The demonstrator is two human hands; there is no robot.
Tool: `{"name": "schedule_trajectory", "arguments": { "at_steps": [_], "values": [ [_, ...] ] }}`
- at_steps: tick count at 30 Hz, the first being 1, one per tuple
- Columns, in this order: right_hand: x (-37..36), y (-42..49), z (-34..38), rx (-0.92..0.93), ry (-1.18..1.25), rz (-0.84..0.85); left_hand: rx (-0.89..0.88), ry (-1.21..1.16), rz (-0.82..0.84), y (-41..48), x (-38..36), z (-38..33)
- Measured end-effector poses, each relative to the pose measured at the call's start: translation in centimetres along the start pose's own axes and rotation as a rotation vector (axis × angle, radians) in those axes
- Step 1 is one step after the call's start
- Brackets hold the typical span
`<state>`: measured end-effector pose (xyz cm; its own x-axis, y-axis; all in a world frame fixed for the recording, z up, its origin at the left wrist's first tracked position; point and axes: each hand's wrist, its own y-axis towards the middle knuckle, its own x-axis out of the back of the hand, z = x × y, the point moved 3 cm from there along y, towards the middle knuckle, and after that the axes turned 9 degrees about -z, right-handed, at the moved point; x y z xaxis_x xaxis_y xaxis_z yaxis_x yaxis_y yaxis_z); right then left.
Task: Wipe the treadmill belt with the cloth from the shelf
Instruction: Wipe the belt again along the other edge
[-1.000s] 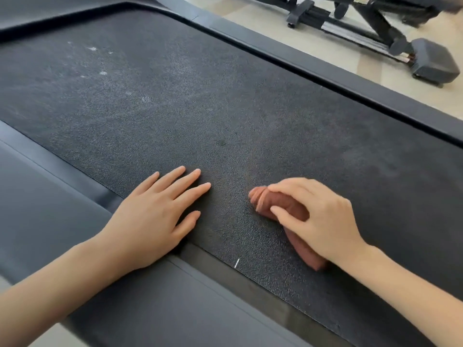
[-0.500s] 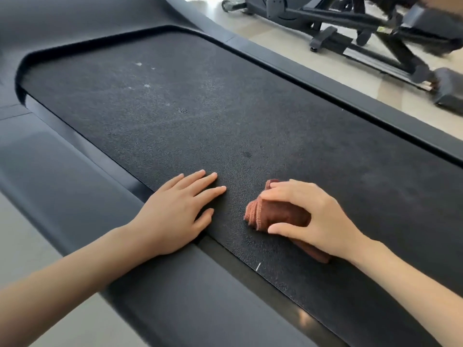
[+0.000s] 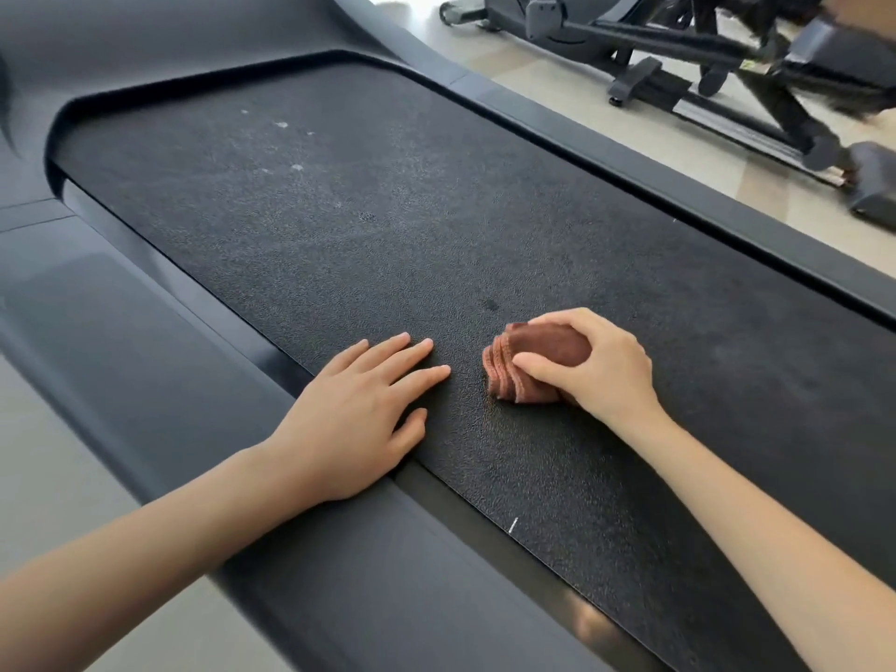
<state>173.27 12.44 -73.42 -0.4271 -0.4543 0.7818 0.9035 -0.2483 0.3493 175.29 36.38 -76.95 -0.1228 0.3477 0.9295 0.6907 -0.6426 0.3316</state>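
The right hand [image 3: 601, 371] holds a bunched brown cloth [image 3: 514, 380] down on the treadmill belt [image 3: 339, 225]. Its grip is curled, with the thumb pinching the cloth's near folds and the fingers arched over the top. The cloth lies on the near part of the belt, toward its left edge (the layered hem faces the other hand). The left hand [image 3: 354, 424] lies flat just beside the cloth without touching it. Its grip is spread, the fingers straight on the belt and the heel of the palm over the dark side rail [image 3: 145, 361]. Pale specks [image 3: 281, 124] dot the belt's far end, and a small dark spot [image 3: 490, 304] shows just beyond the cloth. Past the far rail [image 3: 679, 186], a black exercise machine [image 3: 679, 46] stands on the light floor [image 3: 630, 133].
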Motion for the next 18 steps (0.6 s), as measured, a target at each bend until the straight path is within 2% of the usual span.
{"name": "schedule_trajectory", "arguments": {
  "at_steps": [4, 10, 18],
  "values": [
    [0.2, -1.3, 0.6, 0.068, 0.019, 0.027, -0.012, 0.002, 0.014, -0.1, 0.1, 0.1],
    [1.1, -6.5, 2.0, 0.238, 0.183, 0.122, 0.005, -0.044, 0.023, -0.8, 0.5, 1.7],
    [-1.2, -0.5, 1.7, 0.147, 0.112, 0.036, 0.024, -0.07, 0.021, -0.7, 0.7, 1.6]
  ]
}}
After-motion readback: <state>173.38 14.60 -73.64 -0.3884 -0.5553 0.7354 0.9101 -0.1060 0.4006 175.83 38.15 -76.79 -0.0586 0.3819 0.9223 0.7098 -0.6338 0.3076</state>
